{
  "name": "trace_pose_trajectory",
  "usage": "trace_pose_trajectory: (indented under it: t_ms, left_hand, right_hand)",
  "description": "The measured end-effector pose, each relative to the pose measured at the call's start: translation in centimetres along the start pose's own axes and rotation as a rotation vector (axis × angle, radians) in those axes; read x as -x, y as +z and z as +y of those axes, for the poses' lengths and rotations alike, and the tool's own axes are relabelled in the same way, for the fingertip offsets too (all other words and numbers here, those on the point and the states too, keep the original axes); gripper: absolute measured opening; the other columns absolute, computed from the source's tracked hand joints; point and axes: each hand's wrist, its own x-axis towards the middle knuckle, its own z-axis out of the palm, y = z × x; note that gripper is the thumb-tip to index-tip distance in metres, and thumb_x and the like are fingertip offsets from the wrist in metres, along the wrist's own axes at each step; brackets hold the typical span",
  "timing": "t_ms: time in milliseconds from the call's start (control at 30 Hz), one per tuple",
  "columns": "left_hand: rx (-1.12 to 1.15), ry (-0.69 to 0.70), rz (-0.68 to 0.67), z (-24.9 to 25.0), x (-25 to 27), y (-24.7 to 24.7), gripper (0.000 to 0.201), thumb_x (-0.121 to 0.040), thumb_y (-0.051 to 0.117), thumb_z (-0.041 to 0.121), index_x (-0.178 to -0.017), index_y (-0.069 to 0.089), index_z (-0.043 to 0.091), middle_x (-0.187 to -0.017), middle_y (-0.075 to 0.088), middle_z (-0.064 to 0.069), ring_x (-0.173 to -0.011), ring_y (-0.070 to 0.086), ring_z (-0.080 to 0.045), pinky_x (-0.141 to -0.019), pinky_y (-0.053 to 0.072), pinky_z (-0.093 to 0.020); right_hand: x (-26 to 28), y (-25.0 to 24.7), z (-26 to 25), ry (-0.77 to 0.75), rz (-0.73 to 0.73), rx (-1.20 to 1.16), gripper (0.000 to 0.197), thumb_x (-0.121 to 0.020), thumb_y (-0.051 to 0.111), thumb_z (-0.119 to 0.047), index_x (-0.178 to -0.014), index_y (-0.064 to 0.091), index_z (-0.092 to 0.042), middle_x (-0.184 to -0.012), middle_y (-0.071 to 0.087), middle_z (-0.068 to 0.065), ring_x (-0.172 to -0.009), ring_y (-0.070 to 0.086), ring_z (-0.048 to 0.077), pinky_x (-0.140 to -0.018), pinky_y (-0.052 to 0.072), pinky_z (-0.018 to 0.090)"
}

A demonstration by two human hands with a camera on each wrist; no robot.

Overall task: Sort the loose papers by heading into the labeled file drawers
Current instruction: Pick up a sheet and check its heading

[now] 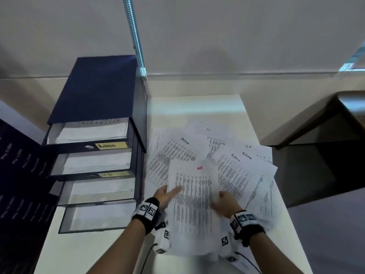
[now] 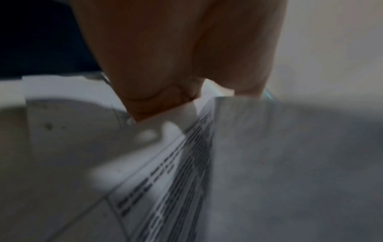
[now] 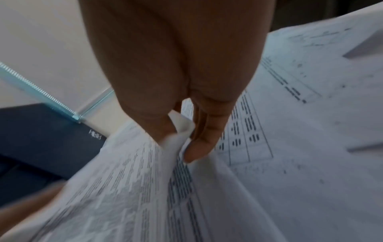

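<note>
Beside four open drawers (image 1: 92, 171), two hands (image 1: 197, 198) gripping one red-headed HR sheet (image 1: 194, 196).

Readable text, head view:

- Top drawer (image 1: 88, 135) of the dark blue file cabinet (image 1: 94, 89): yellow label (image 1: 111, 145), handwritten "Admin".
- Second drawer (image 1: 94, 165): yellow label (image 1: 113, 174), handwritten "H R", faint.
- Lower two drawers: no label legible.
- Sheet held up in front (image 1: 192, 200): red heading "HR" (image 1: 199, 168). Body rows too blurred to read.
- Loose sheets on the desk (image 1: 197, 107): "Admin" in black handwriting on three (image 1: 185, 141), (image 1: 235, 157), (image 1: 247, 155); "H R" on one (image 1: 248, 146).
- Dark panel at the left edge (image 1: 17, 175): pale printed rows, illegible.
- Wrist bands: square black-and-white marker codes (image 1: 148, 209).

Wrist views: printed table rows only, unreadable.
</note>
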Motion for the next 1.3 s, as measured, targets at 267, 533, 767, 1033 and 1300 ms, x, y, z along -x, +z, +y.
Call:
trace_pose_trajectory:
  t_ms: [267,533,767,1033,1300]
  left_hand:
    - [0.010,0.488,0.138,6.9,5.4,-1.8,0.018,-0.087,0.072,0.019,-0.104,0.067,0.014,-0.097,0.074,-0.005,-0.092,0.070,-0.021,-0.079,0.058,-0.031]
    - [0.053,0.658,0.190,12.3,10.4,-6.9,0.025,-0.087,0.070,0.023,-0.110,0.067,0.014,-0.108,0.073,-0.005,-0.100,0.070,-0.019,-0.088,0.056,-0.042]
    - [0.243,0.637,0.420,9.2,13.2,-10.3,0.033,-0.094,0.061,0.021,-0.128,0.059,0.019,-0.112,0.071,0.006,-0.102,0.068,-0.007,-0.087,0.057,-0.030]
    - [0.288,0.465,0.490,2.5,19.3,-19.9,0.050,-0.093,0.059,0.002,-0.135,0.044,0.025,-0.106,0.072,-0.003,-0.090,0.073,-0.023,-0.079,0.059,-0.041]
    - [0.354,0.314,0.463,-2.9,23.6,-26.0,0.049,-0.094,0.058,0.004,-0.139,0.042,0.017,-0.121,0.062,-0.006,-0.105,0.066,-0.024,-0.086,0.054,-0.034]
  right_hand:
    - [0.5,-3.6,-4.1,-0.137,0.172,-0.596,0.049,-0.083,0.075,-0.014,-0.125,0.050,-0.014,-0.113,0.063,0.005,-0.101,0.065,0.022,-0.082,0.057,0.038]
    - [3.6,-8.4,-11.4,-0.431,0.158,-0.853,0.038,-0.084,0.070,0.001,-0.117,0.056,-0.012,-0.114,0.070,0.000,-0.098,0.070,0.008,-0.083,0.058,0.024]
    - [5.1,-6.4,-15.8,-0.550,0.088,-0.631,0.032,-0.096,0.060,-0.014,-0.126,0.056,-0.024,-0.110,0.072,0.001,-0.091,0.071,0.015,-0.071,0.057,0.021]
    - [8.9,1.0,-23.4,-0.613,-0.368,-0.359,0.051,-0.095,0.061,-0.014,-0.142,0.049,-0.032,-0.139,0.049,-0.021,-0.126,0.044,-0.014,-0.113,0.033,0.022]
    - [8.4,9.0,-27.1,-0.320,-0.820,-0.621,0.038,-0.090,0.058,0.005,-0.124,0.067,-0.009,-0.143,0.054,0.002,-0.135,0.047,0.022,-0.117,0.032,0.043]
